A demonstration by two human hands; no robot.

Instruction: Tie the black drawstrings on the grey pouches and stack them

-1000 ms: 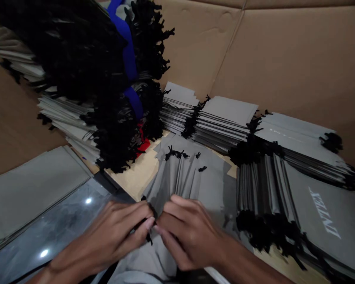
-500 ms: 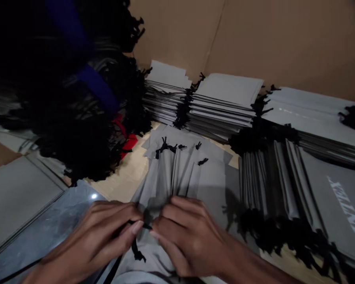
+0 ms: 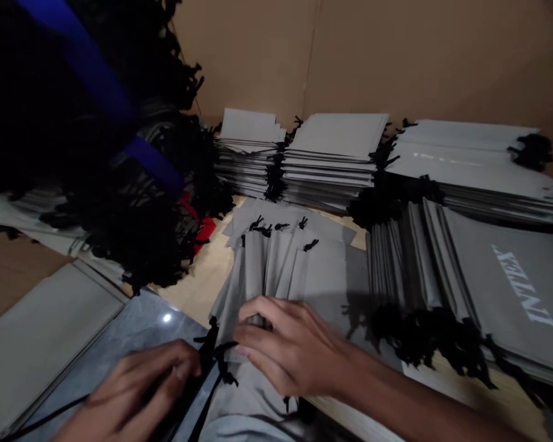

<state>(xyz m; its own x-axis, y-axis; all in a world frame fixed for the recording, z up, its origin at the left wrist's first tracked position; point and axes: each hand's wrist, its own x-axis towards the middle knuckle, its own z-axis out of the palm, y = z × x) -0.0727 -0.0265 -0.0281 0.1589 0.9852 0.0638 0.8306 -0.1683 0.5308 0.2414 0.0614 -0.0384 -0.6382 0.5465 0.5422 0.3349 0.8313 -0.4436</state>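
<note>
A grey drawstring pouch point(image 3: 233, 371) lies in front of me, with a black knotted cord point(image 3: 225, 356) at its left edge. My right hand point(image 3: 288, 344) is closed on this pouch, its thumb and fingers pinching the fabric near the cord. To the left, my left hand point(image 3: 145, 383) is apart from the pouch, its fingers loosely curled and slightly blurred. I see nothing held in it, though its palm side is dark. Beyond my right hand, several grey pouches point(image 3: 281, 264) lie fanned out with small black knots at their far ends.
Stacks of grey pouches point(image 3: 334, 135) line the cardboard wall point(image 3: 419, 55). At right lies a row of pouches point(image 3: 498, 276) printed INTEX. A dark bundle of cord ends with a blue strap point(image 3: 154, 162) stands at left, above a shiny grey surface point(image 3: 166, 334).
My left hand has let go of the black cord and moved left. My right hand stays on the pouch, now with its fingers more bent. The camera view has shifted slightly.
</note>
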